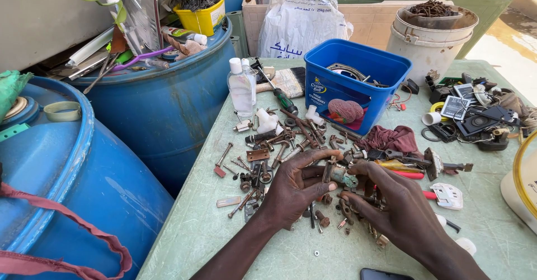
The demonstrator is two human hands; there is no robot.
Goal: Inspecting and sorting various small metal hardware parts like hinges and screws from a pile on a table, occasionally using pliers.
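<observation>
Small rusty metal fitting (337,175) is sitting mid-tabletop (492,224), pinched between both hands: left hand (291,188) is gripping it with thumb and fingertips, right hand (400,204) is closing on its other end. Both are resting in the pile of rusty bolts (291,140). Maroon rag (391,138) and blue plastic tub (355,84) are lying just beyond.
</observation>
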